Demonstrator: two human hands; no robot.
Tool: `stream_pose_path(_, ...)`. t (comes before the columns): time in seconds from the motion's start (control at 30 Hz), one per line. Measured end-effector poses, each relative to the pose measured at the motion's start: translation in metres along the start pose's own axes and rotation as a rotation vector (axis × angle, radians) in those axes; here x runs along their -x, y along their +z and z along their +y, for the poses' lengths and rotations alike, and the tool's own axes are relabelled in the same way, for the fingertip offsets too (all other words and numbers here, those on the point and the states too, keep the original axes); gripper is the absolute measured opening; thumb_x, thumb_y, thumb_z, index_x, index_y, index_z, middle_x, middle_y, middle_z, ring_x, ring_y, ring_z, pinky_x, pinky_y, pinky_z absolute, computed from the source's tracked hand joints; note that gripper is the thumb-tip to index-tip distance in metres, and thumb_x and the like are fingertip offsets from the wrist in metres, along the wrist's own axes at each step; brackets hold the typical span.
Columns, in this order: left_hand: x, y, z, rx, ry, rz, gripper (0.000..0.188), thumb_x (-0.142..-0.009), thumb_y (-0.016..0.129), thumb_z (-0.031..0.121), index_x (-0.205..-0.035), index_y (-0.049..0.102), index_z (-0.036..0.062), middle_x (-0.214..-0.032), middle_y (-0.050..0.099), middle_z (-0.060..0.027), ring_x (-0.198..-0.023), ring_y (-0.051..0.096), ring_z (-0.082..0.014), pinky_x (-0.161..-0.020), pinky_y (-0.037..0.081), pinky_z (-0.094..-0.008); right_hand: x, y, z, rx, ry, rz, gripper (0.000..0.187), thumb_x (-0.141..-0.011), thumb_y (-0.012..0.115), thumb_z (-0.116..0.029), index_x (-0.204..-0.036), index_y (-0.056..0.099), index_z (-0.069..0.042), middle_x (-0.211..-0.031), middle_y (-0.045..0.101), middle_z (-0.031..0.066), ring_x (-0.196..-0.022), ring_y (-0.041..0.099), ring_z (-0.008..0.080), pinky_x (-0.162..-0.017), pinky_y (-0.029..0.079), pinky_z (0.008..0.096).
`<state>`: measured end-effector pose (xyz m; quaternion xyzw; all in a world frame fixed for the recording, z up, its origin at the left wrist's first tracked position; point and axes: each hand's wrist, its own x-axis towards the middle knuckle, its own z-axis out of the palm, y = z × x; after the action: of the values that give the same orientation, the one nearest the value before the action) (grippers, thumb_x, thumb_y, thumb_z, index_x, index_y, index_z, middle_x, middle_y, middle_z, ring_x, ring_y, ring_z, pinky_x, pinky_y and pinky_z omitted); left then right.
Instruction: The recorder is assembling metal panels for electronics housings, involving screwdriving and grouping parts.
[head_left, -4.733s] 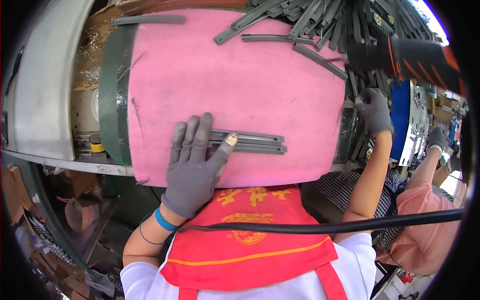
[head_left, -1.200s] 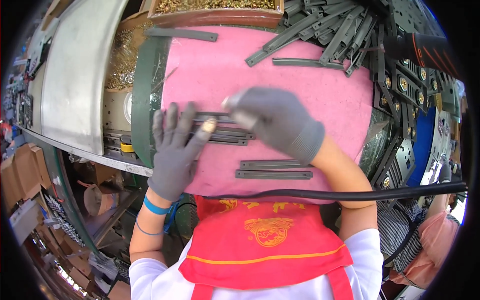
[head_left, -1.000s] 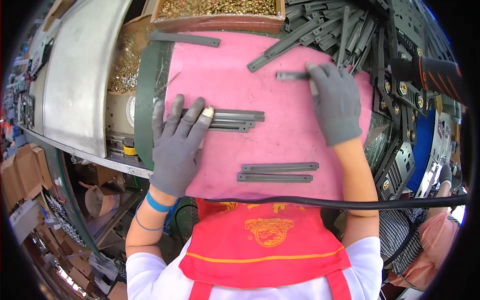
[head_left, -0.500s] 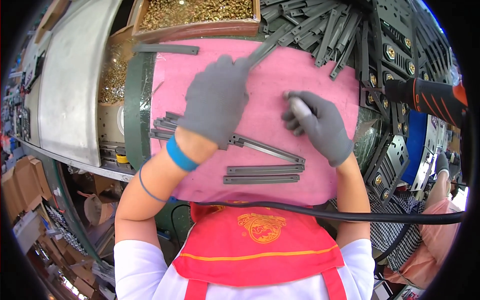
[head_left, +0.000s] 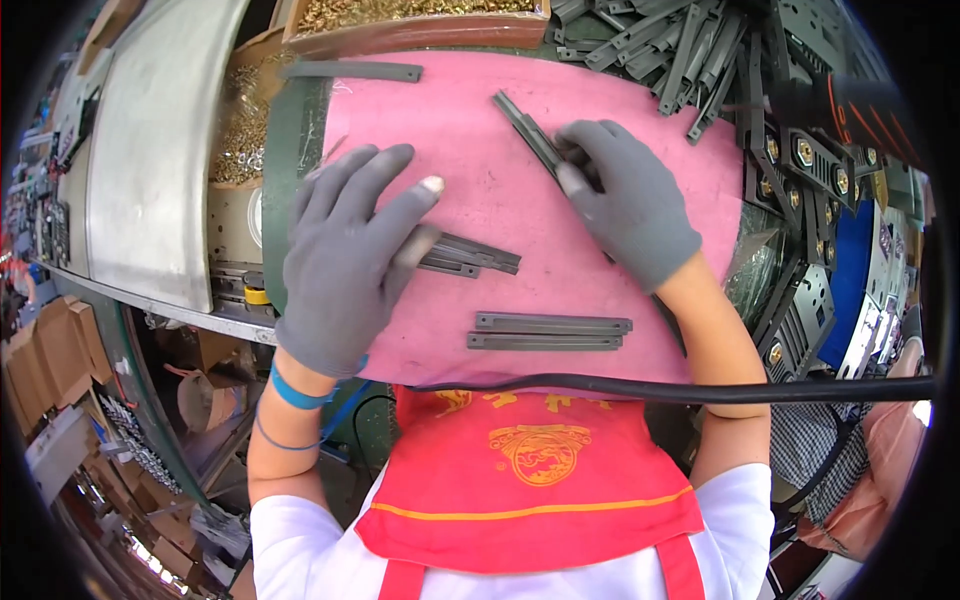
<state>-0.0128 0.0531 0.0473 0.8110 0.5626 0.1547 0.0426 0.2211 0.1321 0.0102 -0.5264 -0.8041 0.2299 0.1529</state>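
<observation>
My right hand (head_left: 640, 205), in a grey glove, pinches a grey metal strip (head_left: 525, 130) between thumb and fingers. The strip slants up and to the left above the pink mat (head_left: 440, 120). On the left, my gloved left hand (head_left: 345, 250) has its fingers spread and grips nothing. Its thumb side is beside a small bunch of grey strips (head_left: 470, 256), partly covered by the hand. Two more strips (head_left: 552, 325) lie side by side near the mat's front edge. At the far left of the mat rests a single strip (head_left: 355, 70).
A cardboard box (head_left: 430, 38) of small brass parts stands behind the mat. Grey strips pile up at the back right (head_left: 690, 50). Slotted metal panels (head_left: 800, 300) with brass inserts stand right, beneath a black-and-orange power tool (head_left: 860, 118). A black cable (head_left: 650, 388) crosses in front.
My left hand has let go of the strip and moved left and nearer, its fingers opening. My right hand now holds a strip. The slanted strip by the front pair is no longer there.
</observation>
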Motion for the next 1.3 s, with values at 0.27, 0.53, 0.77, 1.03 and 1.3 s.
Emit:
stream_pose_path(0.27,0.048,0.031,-0.013,-0.036,-0.067,-0.132,0.047,-0.087,0.057,0.035,-0.131,0.054,0.0209,-0.144,0.039,-0.0145,-0.13,0.036,-0.0394,-0.109,0.022,-0.0495,-0.036,-0.03,0.053,0.293,-0.564,0.127,0.016,-0.08,0.061,-0.013,-0.096,0.064,-0.01,-0.089,0.063,0.0068,-0.085,0.059,0.0279,-0.071,0.047,0.0392)
stream_pose_path(0.53,0.043,0.029,-0.004,-0.068,-0.141,-0.09,0.057,-0.085,0.054,0.05,-0.134,0.051,0.0221,-0.147,0.029,-0.0244,-0.133,0.03,-0.0429,-0.108,0.016,-0.0538,0.135,-0.061,0.035,0.316,0.132,-0.079,0.019,-0.081,0.066,-0.016,-0.096,0.059,-0.006,-0.09,0.058,0.0126,-0.082,0.058,0.033,-0.07,0.045,0.0397)
stream_pose_path(0.77,0.016,0.058,-0.014,-0.181,-0.242,0.092,0.064,-0.083,0.058,0.052,-0.138,0.046,0.0228,-0.146,0.03,-0.0242,-0.131,0.031,-0.045,-0.104,0.022,-0.0606,0.106,-0.034,0.038,0.105,-0.018,0.0,0.013,-0.079,0.065,-0.01,-0.091,0.061,-0.008,-0.09,0.06,0.0091,-0.085,0.058,0.0315,-0.073,0.044,0.0402)
stream_pose_path(1.03,0.048,0.035,-0.013,-0.228,-0.205,0.185,0.058,-0.082,0.064,0.039,-0.136,0.048,0.0213,-0.146,0.032,-0.0212,-0.132,0.031,-0.0421,-0.109,0.023,-0.0478,0.023,-0.013,0.015,0.26,-0.623,0.168,0.016,-0.078,0.067,-0.017,-0.093,0.064,-0.011,-0.102,0.063,0.0062,-0.096,0.057,0.0288,-0.083,0.043,0.0401)
stream_pose_path(1.3,0.061,0.049,0.062,0.231,0.035,-0.165,0.057,-0.077,0.068,0.024,-0.131,0.052,0.0196,-0.144,0.037,-0.0189,-0.129,0.04,-0.0362,-0.11,0.026,-0.0482,0.019,0.001,0.034,-0.002,-0.351,0.163,0.011,-0.081,0.065,-0.014,-0.091,0.066,-0.011,-0.108,0.063,0.0042,-0.098,0.057,0.0272,-0.086,0.043,0.0383)
